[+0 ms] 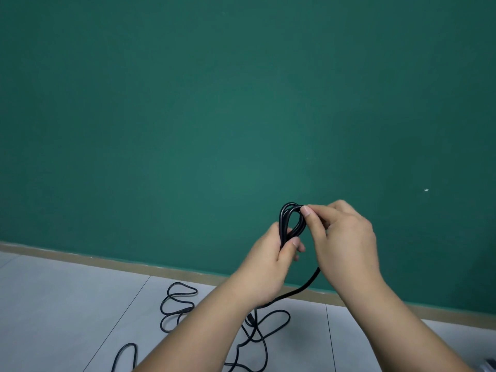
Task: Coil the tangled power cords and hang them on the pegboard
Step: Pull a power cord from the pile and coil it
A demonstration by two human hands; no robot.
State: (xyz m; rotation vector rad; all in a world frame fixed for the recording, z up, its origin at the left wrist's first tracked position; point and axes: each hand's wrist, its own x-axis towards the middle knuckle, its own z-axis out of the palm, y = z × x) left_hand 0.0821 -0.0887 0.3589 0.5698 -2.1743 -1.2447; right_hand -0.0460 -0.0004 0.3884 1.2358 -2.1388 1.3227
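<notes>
A small coil of black power cord [285, 218] stands up between my hands in front of the green wall. My left hand [271, 264] grips the bottom of the loops, thumb across them. My right hand [343, 237] pinches the top of the coil between thumb and fingertips. The cord's free length [303, 287] runs down from under my right hand to the floor. More black cord [178, 304] lies in loose tangled loops on the floor below my arms. No pegboard is in view.
A plain green wall [214, 116] fills most of the view, with a tan baseboard [107, 263] along its foot. Pale grey floor tiles [67, 304] lie below. A small white mark [426, 190] sits on the wall at the right.
</notes>
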